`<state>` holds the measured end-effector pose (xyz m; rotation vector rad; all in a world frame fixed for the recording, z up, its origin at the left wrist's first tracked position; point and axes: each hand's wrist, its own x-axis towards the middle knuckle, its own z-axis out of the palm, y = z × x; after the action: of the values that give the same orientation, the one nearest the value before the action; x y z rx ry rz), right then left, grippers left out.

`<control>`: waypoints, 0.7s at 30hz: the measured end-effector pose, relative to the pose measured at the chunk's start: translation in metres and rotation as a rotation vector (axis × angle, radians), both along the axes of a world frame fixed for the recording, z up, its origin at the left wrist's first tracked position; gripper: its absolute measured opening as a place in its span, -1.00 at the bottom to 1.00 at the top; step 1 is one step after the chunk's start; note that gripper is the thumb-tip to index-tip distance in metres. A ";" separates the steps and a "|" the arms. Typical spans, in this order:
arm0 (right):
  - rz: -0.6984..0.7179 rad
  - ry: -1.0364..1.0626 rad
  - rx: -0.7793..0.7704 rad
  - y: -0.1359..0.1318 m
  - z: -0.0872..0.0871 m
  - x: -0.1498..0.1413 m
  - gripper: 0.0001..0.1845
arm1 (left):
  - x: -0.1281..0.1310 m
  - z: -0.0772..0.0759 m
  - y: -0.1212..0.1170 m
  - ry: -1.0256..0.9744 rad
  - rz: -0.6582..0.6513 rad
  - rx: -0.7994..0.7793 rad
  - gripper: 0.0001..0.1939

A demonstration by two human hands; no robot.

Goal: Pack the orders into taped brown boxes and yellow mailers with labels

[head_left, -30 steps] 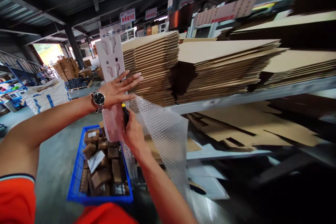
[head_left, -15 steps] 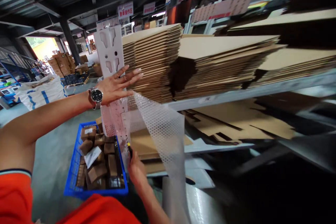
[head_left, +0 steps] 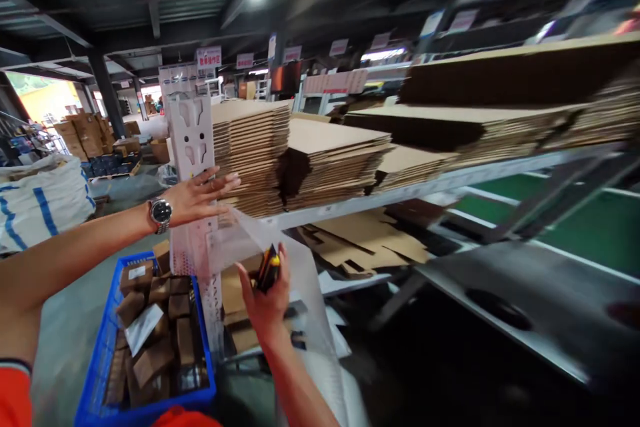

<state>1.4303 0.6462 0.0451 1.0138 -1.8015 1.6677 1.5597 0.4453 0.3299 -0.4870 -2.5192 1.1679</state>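
My left hand [head_left: 200, 197], with a watch on the wrist, lies flat with fingers stretched out against the white perforated shelf post [head_left: 189, 140], pressing a sheet of bubble wrap [head_left: 235, 240] to it. My right hand [head_left: 265, 293] is lower, palm up, with its fingers closed round a black and yellow utility knife [head_left: 269, 267]. The bubble wrap hangs down past my right forearm.
Stacks of flat cardboard [head_left: 300, 153] fill the metal shelf [head_left: 425, 183] ahead. A blue crate [head_left: 145, 333] with several small brown boxes stands at lower left. A white bulk bag [head_left: 40, 200] sits on the floor at left. A grey table [head_left: 525, 300] lies at right.
My right hand with the knife ran down along the bubble wrap, then rose and turned palm up. The view swung right. My left hand stayed on the post.
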 end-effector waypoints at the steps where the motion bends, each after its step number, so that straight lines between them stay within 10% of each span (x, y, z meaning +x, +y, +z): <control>1: -0.034 0.019 -0.001 -0.007 0.016 -0.011 -0.02 | 0.001 -0.004 -0.002 0.025 -0.025 0.003 -0.48; 5: -0.089 0.003 0.113 -0.017 0.045 -0.045 -0.27 | 0.005 -0.017 -0.010 0.080 -0.122 0.063 -0.42; 21: -0.105 -0.133 0.185 0.083 0.049 -0.062 -0.42 | 0.035 -0.035 -0.016 0.090 -0.181 0.225 -0.72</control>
<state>1.3680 0.7291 0.0945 0.8833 -2.0901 1.5606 1.5947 0.4295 0.2950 -0.5751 -2.4320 0.8118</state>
